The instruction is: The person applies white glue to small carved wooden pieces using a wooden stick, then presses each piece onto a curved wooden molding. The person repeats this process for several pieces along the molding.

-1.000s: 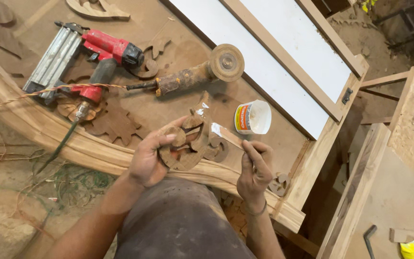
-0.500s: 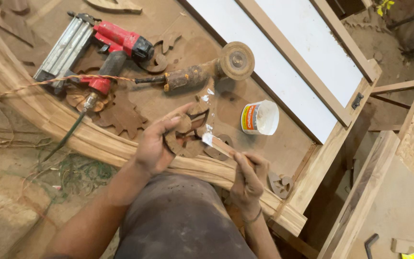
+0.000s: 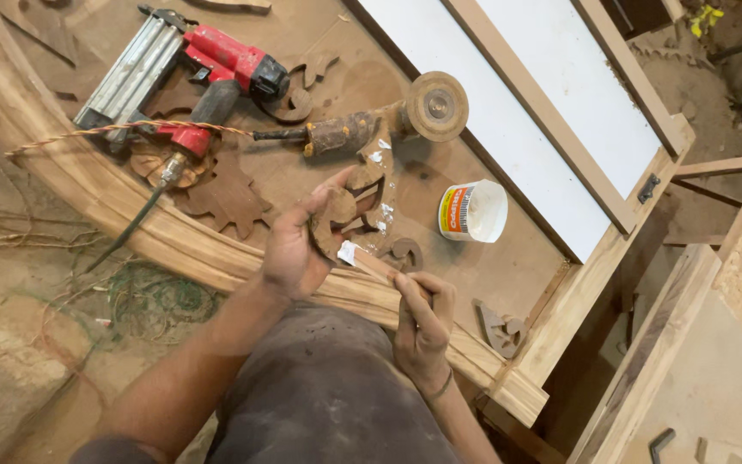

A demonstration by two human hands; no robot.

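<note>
Left hand (image 3: 289,253) around scrolled wooden cutout (image 3: 355,202)

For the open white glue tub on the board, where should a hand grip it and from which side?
Grip the white glue tub around its labelled side wall, coming from the person's near side, probably with the right hand, which is nearer. It looks tilted with its open mouth facing away toward the white panel, so a sideways grasp on the wall avoids the wet inside. The angle grinder lies clear of that approach.

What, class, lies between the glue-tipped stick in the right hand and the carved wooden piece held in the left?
Nothing visible. The right hand holds the stick, whose white-daubed tip reaches the carved wooden piece gripped in the left hand. The glue tub stands off to the side.
</note>
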